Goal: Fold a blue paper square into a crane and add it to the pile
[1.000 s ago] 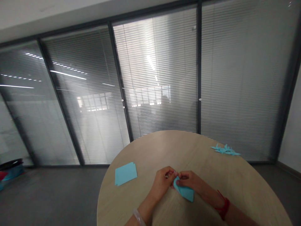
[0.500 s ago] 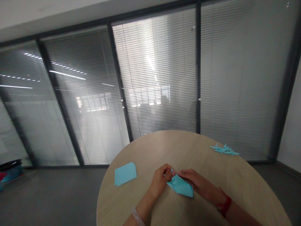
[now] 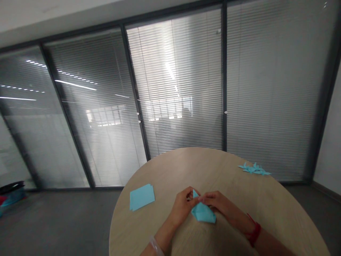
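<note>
A partly folded light-blue paper [image 3: 203, 212] lies on the round wooden table [image 3: 186, 167] near its front. My left hand [image 3: 182, 205] pinches the paper's upper tip from the left, fingers closed. From the right, my right hand [image 3: 220, 205] grips the same tip with fingers curled, its wrist wearing a red band. The two hands meet at the paper's top corner.
A small stack of flat light-blue sheets [image 3: 142, 196] lies at the table's left. Several folded blue paper figures [image 3: 254, 169] sit at the far right edge. Glass walls with blinds stand behind the table; dark floor surrounds it.
The paper has been turned and refolded between my hands: it spread flatter half a second ago and now is drawn in narrower with its tip up. Both hands stayed in place.
</note>
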`<state>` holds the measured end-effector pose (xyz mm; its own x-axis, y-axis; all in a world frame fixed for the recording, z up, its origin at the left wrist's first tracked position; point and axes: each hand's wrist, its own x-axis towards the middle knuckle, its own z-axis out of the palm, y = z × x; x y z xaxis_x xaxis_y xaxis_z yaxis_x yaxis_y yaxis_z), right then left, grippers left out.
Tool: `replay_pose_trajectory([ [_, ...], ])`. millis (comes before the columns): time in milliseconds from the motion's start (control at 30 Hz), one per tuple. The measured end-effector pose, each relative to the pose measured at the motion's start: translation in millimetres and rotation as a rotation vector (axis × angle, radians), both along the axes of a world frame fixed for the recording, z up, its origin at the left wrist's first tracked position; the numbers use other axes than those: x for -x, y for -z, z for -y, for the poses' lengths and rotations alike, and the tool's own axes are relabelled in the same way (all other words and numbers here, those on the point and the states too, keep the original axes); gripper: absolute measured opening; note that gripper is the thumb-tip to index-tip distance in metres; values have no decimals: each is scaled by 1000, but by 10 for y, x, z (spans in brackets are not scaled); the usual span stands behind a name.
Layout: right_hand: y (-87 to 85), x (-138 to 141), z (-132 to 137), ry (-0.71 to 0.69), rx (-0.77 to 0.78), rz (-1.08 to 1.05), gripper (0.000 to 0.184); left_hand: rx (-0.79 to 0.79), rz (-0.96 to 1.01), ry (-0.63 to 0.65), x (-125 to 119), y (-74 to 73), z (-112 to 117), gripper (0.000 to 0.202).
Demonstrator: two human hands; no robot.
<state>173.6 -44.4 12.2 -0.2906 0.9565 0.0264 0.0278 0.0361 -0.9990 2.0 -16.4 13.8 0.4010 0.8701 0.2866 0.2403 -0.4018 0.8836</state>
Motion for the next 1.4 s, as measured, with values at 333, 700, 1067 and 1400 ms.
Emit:
replay_pose_trajectory([
  [333, 53, -18, -83, 8, -79, 111, 27, 53, -56, -95, -33, 6, -15, 35],
  [700, -35, -19, -27, 73, -152, 64, 35, 17, 2, -248, 22, -36, -59, 55],
  [1067, -37, -50, -48, 140, -105, -95, 31, 95, 127, -317, 70, -57, -112, 56],
  [1400, 137, -151, -245, 290, -215, 38, 31, 425, 244, 48, -20, 14, -32, 49],
])
